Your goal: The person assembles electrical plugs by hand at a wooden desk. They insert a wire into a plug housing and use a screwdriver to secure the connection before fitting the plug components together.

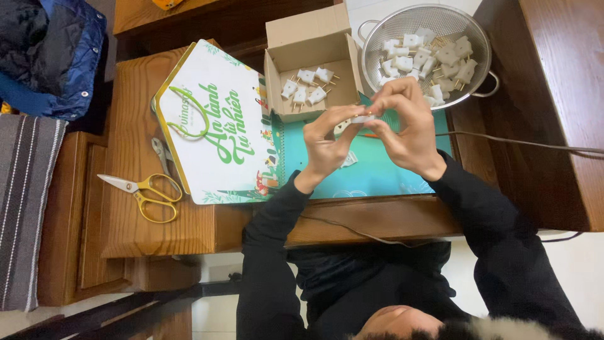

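Observation:
My left hand [324, 148] and my right hand [406, 129] meet above the table, fingertips pinched together on a small white plug part [362, 118]. A thin dark cable [522, 143] runs in from the right toward my hands. Just beyond my hands sits an open cardboard box [308, 38] with several white two-pin plugs [306, 87] inside. To its right stands a metal colander [423, 19] heaped with several white plug pieces [428, 60]. Black sleeves cover both arms.
A white and green paper bag [207, 126] lies flat on the wooden table [132, 208], over a teal sheet [377, 173]. Yellow-handled scissors [148, 192] and small pliers [162, 154] lie at its left. A blue jacket [56, 56] and striped cloth [25, 201] are far left.

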